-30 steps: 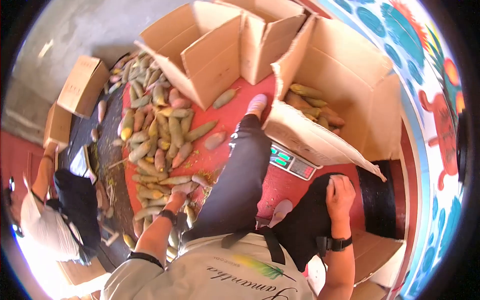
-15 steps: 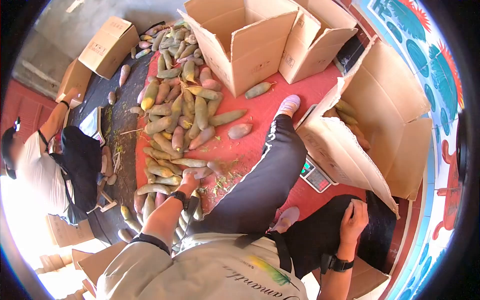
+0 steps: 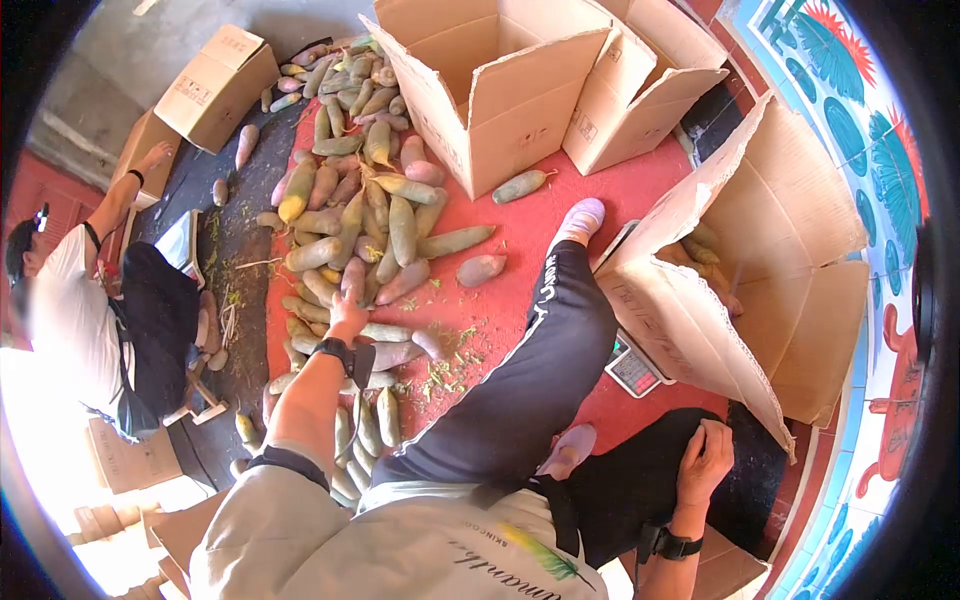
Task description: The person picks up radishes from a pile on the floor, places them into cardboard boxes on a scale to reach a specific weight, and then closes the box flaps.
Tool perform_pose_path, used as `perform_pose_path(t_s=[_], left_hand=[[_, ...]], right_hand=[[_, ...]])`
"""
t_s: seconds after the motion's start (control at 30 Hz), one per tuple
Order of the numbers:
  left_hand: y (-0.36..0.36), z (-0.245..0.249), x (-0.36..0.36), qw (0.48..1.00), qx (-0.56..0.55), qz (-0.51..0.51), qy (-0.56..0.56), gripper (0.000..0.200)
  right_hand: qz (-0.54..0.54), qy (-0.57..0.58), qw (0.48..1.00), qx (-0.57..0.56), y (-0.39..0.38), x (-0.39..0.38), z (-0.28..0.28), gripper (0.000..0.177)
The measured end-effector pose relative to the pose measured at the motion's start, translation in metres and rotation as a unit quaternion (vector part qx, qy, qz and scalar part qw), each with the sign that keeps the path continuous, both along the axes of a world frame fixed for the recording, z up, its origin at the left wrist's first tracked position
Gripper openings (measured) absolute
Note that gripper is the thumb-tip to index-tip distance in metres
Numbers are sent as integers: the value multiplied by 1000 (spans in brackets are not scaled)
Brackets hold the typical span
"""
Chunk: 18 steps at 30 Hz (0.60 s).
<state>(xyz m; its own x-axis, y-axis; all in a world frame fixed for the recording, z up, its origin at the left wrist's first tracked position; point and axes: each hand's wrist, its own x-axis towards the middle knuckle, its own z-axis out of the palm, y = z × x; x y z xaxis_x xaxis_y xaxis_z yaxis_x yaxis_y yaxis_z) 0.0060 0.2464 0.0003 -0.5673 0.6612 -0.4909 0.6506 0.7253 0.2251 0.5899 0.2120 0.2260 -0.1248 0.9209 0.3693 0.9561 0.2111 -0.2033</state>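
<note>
My left hand (image 3: 348, 314) is at the lower right part of the radish pile, its fingers closed around the lower end of a pinkish radish (image 3: 354, 276). Green and pink radishes (image 3: 403, 229) lie close together above it, and more lie in rows below it. On my dark-trousered knee rests my right hand (image 3: 707, 460), fingers curled and nothing visible in them. Up from that hand, an open cardboard box (image 3: 690, 310) with several radishes (image 3: 703, 245) inside stands on a scale (image 3: 635, 368).
Two open boxes (image 3: 535, 110) (image 3: 640, 95) stand at the top of the red mat (image 3: 520, 245). Single radishes (image 3: 481, 270) (image 3: 521, 186) lie near my foot. At the left, a seated person (image 3: 80, 310) reaches toward cardboard boxes (image 3: 215, 88) beside a second scale (image 3: 180, 245).
My left hand has moved up and slightly left, from a radish in the lower rows to the pinkish one. My right hand stays on my knee. The other person's raised hand has moved up.
</note>
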Motion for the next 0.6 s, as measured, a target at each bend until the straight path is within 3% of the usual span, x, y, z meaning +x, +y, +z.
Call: perform_pose_path(t_s=[0.1, 0.33, 0.6], left_hand=[[9, 10, 1, 999, -32, -28, -8, 72], [17, -35, -26, 987, -99, -121, 20, 57], [13, -35, -26, 991, -55, -114, 35, 43]], right_hand=[[-4, 3, 1000, -12, 1, -2, 2, 8], [3, 1, 1000, -26, 5, -4, 2, 8], [8, -3, 1000, -29, 10, -10, 4, 7]])
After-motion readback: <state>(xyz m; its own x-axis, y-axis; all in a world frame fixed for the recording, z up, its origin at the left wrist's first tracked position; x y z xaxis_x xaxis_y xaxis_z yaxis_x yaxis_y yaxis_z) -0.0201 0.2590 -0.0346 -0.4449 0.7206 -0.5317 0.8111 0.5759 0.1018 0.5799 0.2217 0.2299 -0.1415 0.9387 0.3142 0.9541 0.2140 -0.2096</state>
